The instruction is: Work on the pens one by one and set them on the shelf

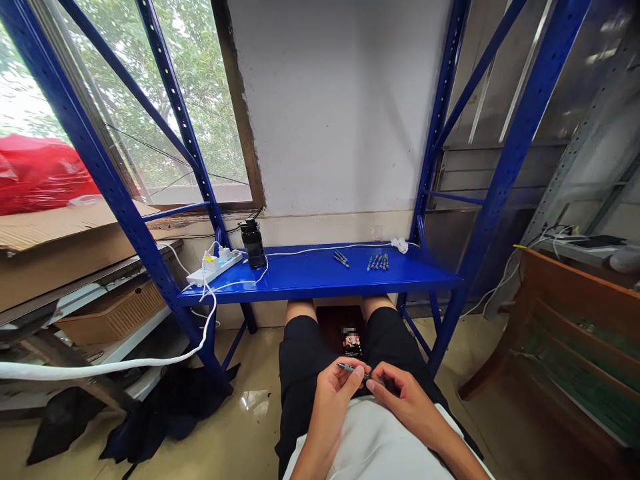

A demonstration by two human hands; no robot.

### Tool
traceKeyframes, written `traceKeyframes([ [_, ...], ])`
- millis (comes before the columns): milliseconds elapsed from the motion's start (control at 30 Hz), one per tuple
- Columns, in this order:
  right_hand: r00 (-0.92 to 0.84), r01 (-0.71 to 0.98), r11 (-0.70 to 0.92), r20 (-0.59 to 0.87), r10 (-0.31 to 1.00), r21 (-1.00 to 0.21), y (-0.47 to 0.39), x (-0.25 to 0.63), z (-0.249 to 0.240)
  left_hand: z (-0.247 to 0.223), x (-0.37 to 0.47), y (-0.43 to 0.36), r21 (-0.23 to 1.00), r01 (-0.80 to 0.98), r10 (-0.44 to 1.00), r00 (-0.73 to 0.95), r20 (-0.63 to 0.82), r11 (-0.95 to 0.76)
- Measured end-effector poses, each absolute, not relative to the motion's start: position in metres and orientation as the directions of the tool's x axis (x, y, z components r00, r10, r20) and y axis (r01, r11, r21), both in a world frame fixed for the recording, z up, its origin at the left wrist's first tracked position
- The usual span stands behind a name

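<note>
Above my lap, my left hand (337,387) is closed around a slim dark pen (345,367), its grey tip sticking out to the left past the fingers. Close beside it, my right hand (400,399) pinches at the pen's other end, where the fingers partly cover it. On the blue shelf (300,273) ahead, several similar pens (379,262) lie side by side at the right. A few more pens (341,259) form a small group left of them. A phone (352,343) with a lit screen rests between my legs on a dark brown surface.
A black bottle (253,244) and a white power strip (214,267) with plugs stand at the shelf's left end. A white cable (150,363) hangs toward the lower left. Crumpled white tissue (399,245) lies at the back right. Blue uprights (505,167) flank the shelf.
</note>
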State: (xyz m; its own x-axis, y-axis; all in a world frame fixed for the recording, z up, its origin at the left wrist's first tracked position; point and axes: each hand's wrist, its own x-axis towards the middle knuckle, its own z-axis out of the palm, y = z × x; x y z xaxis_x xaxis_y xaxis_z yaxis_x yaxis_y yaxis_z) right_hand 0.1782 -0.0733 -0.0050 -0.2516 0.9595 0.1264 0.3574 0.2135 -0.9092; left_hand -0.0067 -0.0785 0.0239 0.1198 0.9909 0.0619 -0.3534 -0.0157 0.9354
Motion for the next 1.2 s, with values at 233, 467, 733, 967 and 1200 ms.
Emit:
traceKeyframes([
  [233,-0.278,0.343,0.282,0.19,0.942,-0.896,-0.0766,0.1762,0.0049,0.0264,-0.0052,-0.0782,0.933,-0.359,0.993,0.104,0.053,-0.012],
  [467,-0.197,0.335,0.275,0.218,0.956,-0.901,-0.0776,0.1783,0.0005,0.0262,-0.0045,-0.0788,0.924,-0.381,0.992,0.111,0.057,-0.011],
  [733,-0.24,0.319,0.262,0.189,0.952,-0.911,-0.0779,0.1773,0.0003,0.0254,-0.005,-0.0799,0.924,-0.381,0.988,0.134,0.073,-0.016],
  [967,-0.244,0.328,0.259,0.184,0.952,-0.909,-0.0775,0.1763,-0.0001,0.0216,-0.0053,-0.0791,0.927,-0.374,0.989,0.129,0.074,-0.02],
  [1200,-0.262,0.348,0.254,0.166,0.951,-0.903,-0.0767,0.1763,-0.0007,0.0222,-0.0054,-0.0791,0.926,-0.376,0.988,0.138,0.074,-0.017],
])
